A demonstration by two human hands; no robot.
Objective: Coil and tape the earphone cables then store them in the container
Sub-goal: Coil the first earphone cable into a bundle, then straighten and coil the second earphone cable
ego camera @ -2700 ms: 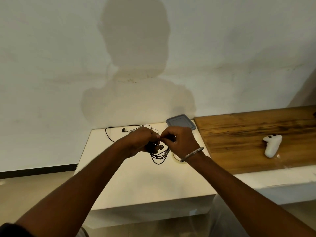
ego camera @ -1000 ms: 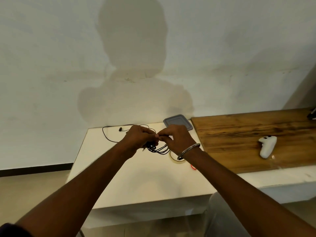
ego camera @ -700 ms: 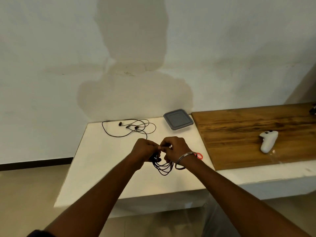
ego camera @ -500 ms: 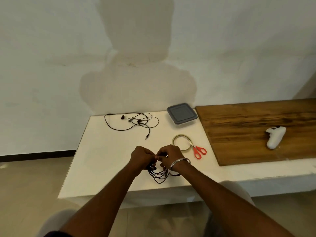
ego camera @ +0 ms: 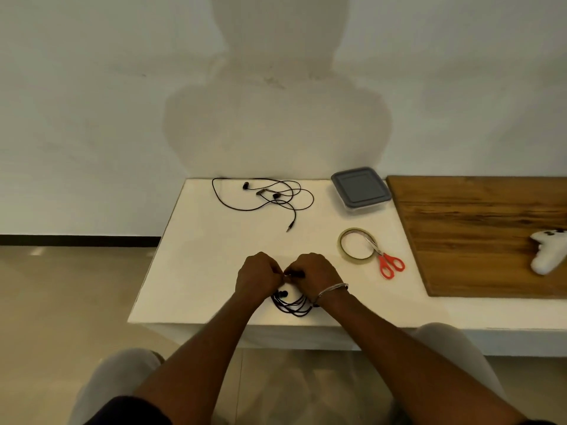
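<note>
My left hand [ego camera: 257,276] and my right hand [ego camera: 314,276] meet knuckle to knuckle above the near edge of the white table [ego camera: 196,265]. Both pinch a coiled black earphone cable [ego camera: 291,303], whose loops hang below my fingers. What my fingertips do to the coil is hidden. A second, loose black earphone [ego camera: 270,196] lies uncoiled at the back of the table. A clear container with a grey lid [ego camera: 360,188] stands at the back right, lid on. A roll of clear tape [ego camera: 357,246] lies to the right of my hands.
Red-handled scissors [ego camera: 386,262] lie against the tape roll. A wooden board [ego camera: 478,228] covers the table's right part, with a white game controller [ego camera: 549,250] on it. A wall stands right behind the table. My knees show below the table's front edge.
My hands have drawn back from the table's far side to its near edge, still holding the coil. The view has tilted down, uncovering the loose earphone, tape and scissors.
</note>
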